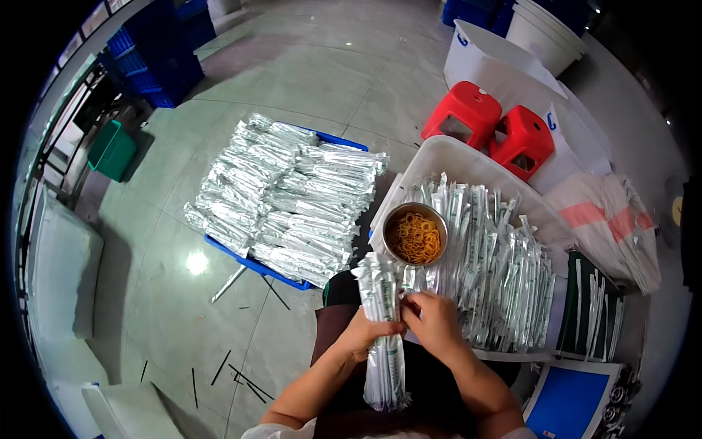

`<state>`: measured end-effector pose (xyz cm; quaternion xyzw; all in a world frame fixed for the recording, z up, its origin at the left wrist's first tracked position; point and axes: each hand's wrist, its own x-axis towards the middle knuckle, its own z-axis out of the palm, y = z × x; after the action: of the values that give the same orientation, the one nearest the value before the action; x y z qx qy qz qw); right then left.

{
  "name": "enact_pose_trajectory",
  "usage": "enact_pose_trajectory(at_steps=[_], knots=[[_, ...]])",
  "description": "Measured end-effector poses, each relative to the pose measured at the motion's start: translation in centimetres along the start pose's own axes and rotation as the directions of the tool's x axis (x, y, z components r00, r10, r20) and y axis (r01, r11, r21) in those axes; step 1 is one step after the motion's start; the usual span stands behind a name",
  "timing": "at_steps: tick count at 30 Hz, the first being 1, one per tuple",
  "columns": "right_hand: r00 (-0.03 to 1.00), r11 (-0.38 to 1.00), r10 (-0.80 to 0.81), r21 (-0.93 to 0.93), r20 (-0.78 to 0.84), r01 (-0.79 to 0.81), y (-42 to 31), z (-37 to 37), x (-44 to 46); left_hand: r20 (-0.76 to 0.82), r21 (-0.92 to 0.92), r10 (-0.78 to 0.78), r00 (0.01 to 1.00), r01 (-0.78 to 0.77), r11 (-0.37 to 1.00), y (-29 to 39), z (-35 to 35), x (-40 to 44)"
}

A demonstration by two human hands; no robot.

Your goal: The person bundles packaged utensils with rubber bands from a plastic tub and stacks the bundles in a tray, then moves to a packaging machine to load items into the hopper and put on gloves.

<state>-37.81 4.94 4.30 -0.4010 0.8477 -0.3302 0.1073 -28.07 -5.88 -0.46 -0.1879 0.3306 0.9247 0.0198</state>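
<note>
My left hand (364,333) is wrapped round the middle of a bundle of long, thin packets in clear, shiny wrappers with green print (382,293), held upright over my lap. Close against the bundle's right side, my right hand (433,320) has its fingers curled in, and what they pinch is hidden. Just above the hands, a round metal bowl (391,251) holds many orange-yellow rubber bands (417,235). It rests at the near left of a white plastic tub (504,183) filled with more loose wrapped packets (497,278).
Left of the tub, a blue crate (301,283) is heaped with bundles (285,190). Two red stools (464,113) stand beyond the tub. Dark thin sticks (221,367) lie scattered on the tiled floor. A green bin (112,151) and blue crates (157,66) stand at far left.
</note>
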Motion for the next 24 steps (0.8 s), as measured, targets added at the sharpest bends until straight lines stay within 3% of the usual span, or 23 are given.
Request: enact_pose_trajectory(at_steps=[1, 3, 5, 7, 8, 9, 10, 11, 12, 13, 15, 16, 17, 18, 19, 21, 22, 23, 24], knots=[[0.994, 1.0, 0.009, -0.002, -0.107, -0.009, -0.5, -0.3, -1.3, -0.027, 0.0, -0.019, 0.999, 0.019, 1.0, -0.2, 0.6, 0.0], [0.991, 0.999, 0.026, 0.022, -0.13, -0.023, 0.0, -1.2, -3.0, 0.018, 0.046, -0.086, 0.996, 0.085, 0.995, -0.6, 1.5, 0.1], [0.982, 0.978, -0.102, -0.198, -0.159, 0.069, 0.0, -2.5, -3.9, 0.1, 0.153, -0.106, 0.989, 0.09, 0.984, -1.2, 2.2, 0.4], [0.971, 0.906, -0.196, -0.405, -0.14, 0.125, 1.7, -3.5, -4.1, 0.205, 0.084, -0.079, 0.975, 0.063, 0.994, -1.8, 3.0, 0.2], [0.977, 0.886, -0.194, -0.444, -0.091, 0.134, 2.5, -4.4, -3.8, 0.355, 0.034, -0.098, 0.93, 0.092, 0.995, -2.1, 3.7, 0.0], [0.968, 0.935, -0.114, -0.354, -0.222, 0.029, 4.2, -4.2, -3.6, 0.498, -0.01, -0.111, 0.86, 0.133, 0.991, -2.6, 4.5, -0.4], [0.977, 0.891, -0.156, -0.446, -0.142, 0.078, 6.0, -4.6, -2.1, 0.599, -0.016, -0.216, 0.771, 0.281, 0.959, -3.1, 6.0, -1.2], [0.981, 0.963, 0.012, -0.26, -0.195, -0.064, 6.4, -5.7, -1.0, 0.723, 0.031, -0.231, 0.652, 0.303, 0.952, -3.9, 6.6, -1.1], [0.924, 0.991, -0.101, -0.119, -0.368, 0.061, 8.2, -6.6, -0.4, 0.715, 0.022, -0.235, 0.659, 0.315, 0.949, -3.8, 6.8, -1.5], [0.924, 0.967, 0.068, 0.254, -0.375, 0.032, 9.5, -7.3, -0.9, 0.713, 0.012, -0.24, 0.658, 0.33, 0.944, -3.4, 6.8, -1.7], [0.941, 0.88, 0.103, 0.471, -0.322, 0.065, 8.1, -7.6, -4.6, 0.674, -0.112, -0.151, 0.723, 0.302, 0.947, -2.9, 5.6, -1.9], [0.961, 0.731, 0.208, 0.681, -0.184, -0.028, 7.0, -7.5, -6.8, 0.677, -0.149, -0.125, 0.725, 0.302, 0.942, -3.3, 4.5, -1.5], [0.975, 0.441, 0.185, 0.897, -0.119, 0.026, 6.7, -6.6, -8.7, 0.653, -0.188, -0.134, 0.746, 0.331, 0.925, -3.5, 3.9, -1.4], [0.985, 0.125, 0.172, 0.992, -0.013, -0.008, 5.9, -6.1, -10.2, 0.648, -0.2, -0.136, 0.749, 0.339, 0.919, -3.7, 3.7, -1.1], [0.997, -0.234, 0.079, 0.972, 0.016, 0.003, 4.2, -5.8, -10.6, 0.639, -0.214, -0.14, 0.757, 0.349, 0.912, -4.0, 3.6, -1.0], [0.962, 0.172, 0.193, 0.972, -0.195, 0.162, 1.2, -7.1, -9.6, 0.645, -0.184, -0.166, 0.746, 0.362, 0.914, -4.3, 4.4, -1.0], [0.949, 0.56, 0.089, 0.803, -0.301, 0.203, 1.4, -7.6, -8.7, 0.648, -0.158, -0.176, 0.741, 0.357, 0.921, -4.3, 4.9, -1.0], [0.934, 0.844, -0.056, 0.483, -0.354, 0.234, 1.9, -7.8, -7.6, 0.658, -0.144, -0.185, 0.73, 0.363, 0.92, -4.1, 5.5, -1.1], [0.924, 0.845, -0.049, 0.478, -0.379, 0.241, 2.1, -7.4, -6.6, 0.654, -0.078, -0.197, 0.73, 0.324, 0.943, -3.7, 6.1, -1.2]])
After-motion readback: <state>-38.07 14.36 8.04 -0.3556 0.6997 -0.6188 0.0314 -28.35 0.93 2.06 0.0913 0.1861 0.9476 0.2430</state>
